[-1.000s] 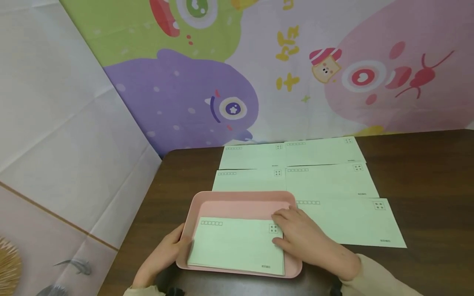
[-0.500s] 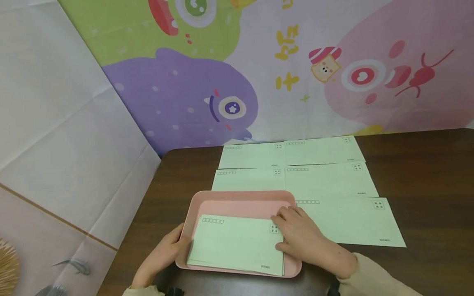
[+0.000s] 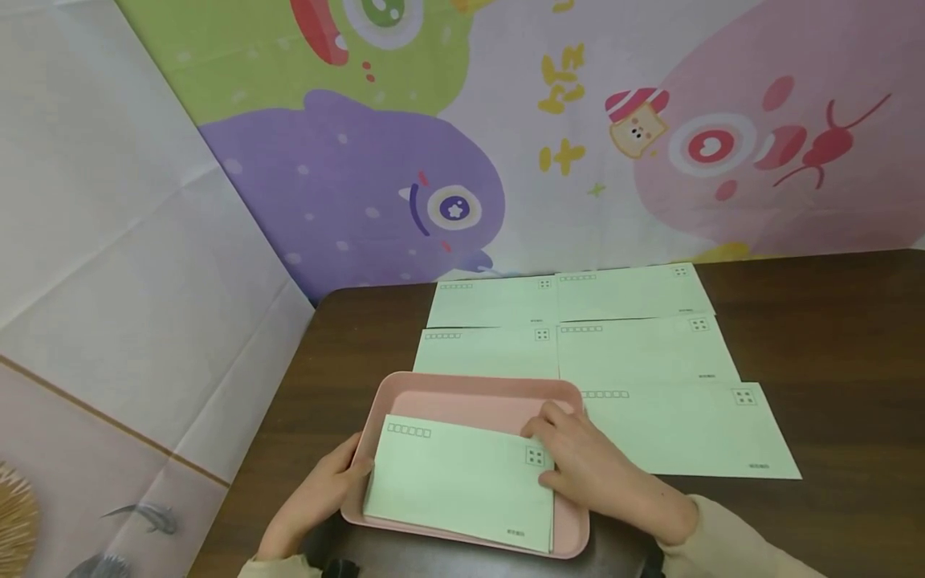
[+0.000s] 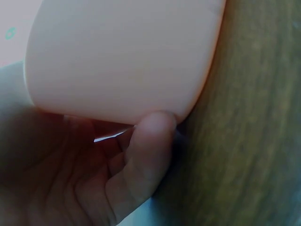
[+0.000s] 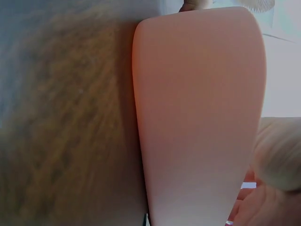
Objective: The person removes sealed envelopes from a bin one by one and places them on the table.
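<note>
A shallow pink tray [image 3: 477, 385] rests near the front of the table, holding a small stack of pale green envelopes [image 3: 455, 490]. My left hand [image 3: 318, 490] grips the tray's left end, its thumb over the rim; in the left wrist view, that hand [image 4: 89, 174] curls against the tray's outer wall [image 4: 122, 61]. Over the tray's right end, my right hand [image 3: 585, 466] pinches the right edge of the top envelope, thumb below and fingers above. In the right wrist view, the tray wall [image 5: 197, 108] hides most of the fingers.
Several envelopes lie face up in two columns behind and right of the tray, among them a near right one [image 3: 694, 433] and a far left one [image 3: 491, 301]. The dark wooden table [image 3: 831, 337] meets a cartoon-printed cloth [image 3: 405, 193] at the back.
The top envelope has turned slightly clockwise in the tray, its right end moving toward me. The tray's right end has also come slightly nearer. My left hand keeps its grip.
</note>
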Tool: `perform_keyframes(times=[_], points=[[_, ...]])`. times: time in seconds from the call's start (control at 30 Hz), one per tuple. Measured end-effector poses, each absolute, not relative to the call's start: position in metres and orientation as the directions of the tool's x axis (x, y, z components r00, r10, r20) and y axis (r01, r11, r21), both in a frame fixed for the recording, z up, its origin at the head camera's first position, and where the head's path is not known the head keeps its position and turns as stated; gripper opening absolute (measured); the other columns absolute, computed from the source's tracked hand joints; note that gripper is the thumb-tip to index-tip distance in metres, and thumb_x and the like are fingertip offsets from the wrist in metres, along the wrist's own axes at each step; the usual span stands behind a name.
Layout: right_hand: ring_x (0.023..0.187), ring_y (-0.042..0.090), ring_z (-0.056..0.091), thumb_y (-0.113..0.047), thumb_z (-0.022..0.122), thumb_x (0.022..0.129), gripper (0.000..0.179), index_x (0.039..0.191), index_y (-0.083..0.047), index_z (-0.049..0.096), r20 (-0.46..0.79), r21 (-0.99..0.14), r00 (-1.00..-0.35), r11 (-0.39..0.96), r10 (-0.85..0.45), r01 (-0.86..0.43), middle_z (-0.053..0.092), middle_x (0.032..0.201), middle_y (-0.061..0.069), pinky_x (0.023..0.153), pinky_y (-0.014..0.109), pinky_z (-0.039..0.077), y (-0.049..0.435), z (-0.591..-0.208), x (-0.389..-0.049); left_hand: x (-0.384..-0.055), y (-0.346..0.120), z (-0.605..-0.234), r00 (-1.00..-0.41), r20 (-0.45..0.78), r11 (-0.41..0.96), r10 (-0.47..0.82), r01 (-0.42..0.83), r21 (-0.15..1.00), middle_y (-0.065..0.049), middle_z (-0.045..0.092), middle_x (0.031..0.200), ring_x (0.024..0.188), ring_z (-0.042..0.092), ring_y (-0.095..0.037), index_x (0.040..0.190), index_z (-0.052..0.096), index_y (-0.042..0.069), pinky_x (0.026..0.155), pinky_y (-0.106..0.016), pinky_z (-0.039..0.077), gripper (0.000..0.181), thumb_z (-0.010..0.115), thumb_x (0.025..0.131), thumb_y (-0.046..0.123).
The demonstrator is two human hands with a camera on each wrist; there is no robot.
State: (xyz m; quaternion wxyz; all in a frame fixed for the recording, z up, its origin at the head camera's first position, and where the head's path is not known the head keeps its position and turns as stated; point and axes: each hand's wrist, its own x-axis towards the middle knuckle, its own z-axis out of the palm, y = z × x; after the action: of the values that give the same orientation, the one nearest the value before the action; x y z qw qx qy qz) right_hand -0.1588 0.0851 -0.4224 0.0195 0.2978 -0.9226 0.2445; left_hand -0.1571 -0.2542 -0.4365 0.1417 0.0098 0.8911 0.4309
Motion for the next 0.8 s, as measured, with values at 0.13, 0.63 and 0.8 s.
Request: perform_keyframes(times=[0.13, 0.63, 0.8], points=[[0.075, 0.008, 0.041, -0.005, 0.072, 0.068, 0.032, 0.097, -0.007, 0.057, 0.168, -0.495, -0.823, 0.676, -0.542, -0.546, 0.045, 0.088, -0.003, 0.064, 0.022, 0.040, 0.0845, -0.4225, -0.1582, -0.1563, -0.2539, -0.4363, -0.960, -0.243, 0.624, 0.137, -0.107, 0.774, -0.018, 0.048, 0.130, 0.116, 0.046, -0.028, 0.134, 0.039, 0.001, 0.095, -0.047, 0.036, 0.044, 0.047, 0.094, 0.016], [0.052, 0.003, 0.039, -0.004, 0.066, 0.073, 0.022, 0.081, -0.013, 0.048, 0.040, -0.677, -0.865, 0.623, -0.501, -0.392, 0.044, 0.063, -0.007, 0.050, 0.020, 0.035, 0.0864, -0.4180, -0.1609, -0.1568, -0.2548, -0.4355, -0.960, -0.240, 0.637, 0.143, -0.096, 0.765, -0.018, 0.048, 0.130, 0.117, 0.045, -0.028, 0.134, 0.040, 0.002, 0.095, -0.047, 0.036, 0.043, 0.047, 0.094, 0.016], [0.051, 0.002, 0.039, -0.005, 0.068, 0.073, 0.021, 0.084, -0.011, 0.052, 0.047, -0.718, -0.869, 0.589, -0.492, -0.372, 0.043, 0.059, -0.007, 0.051, 0.019, 0.035, 0.0883, -0.4162, -0.1624, -0.1565, -0.2549, -0.4360, -0.960, -0.242, 0.627, 0.143, -0.101, 0.773, -0.017, 0.049, 0.129, 0.113, 0.048, -0.026, 0.134, 0.040, 0.003, 0.092, -0.045, 0.038, 0.043, 0.047, 0.094, 0.017]])
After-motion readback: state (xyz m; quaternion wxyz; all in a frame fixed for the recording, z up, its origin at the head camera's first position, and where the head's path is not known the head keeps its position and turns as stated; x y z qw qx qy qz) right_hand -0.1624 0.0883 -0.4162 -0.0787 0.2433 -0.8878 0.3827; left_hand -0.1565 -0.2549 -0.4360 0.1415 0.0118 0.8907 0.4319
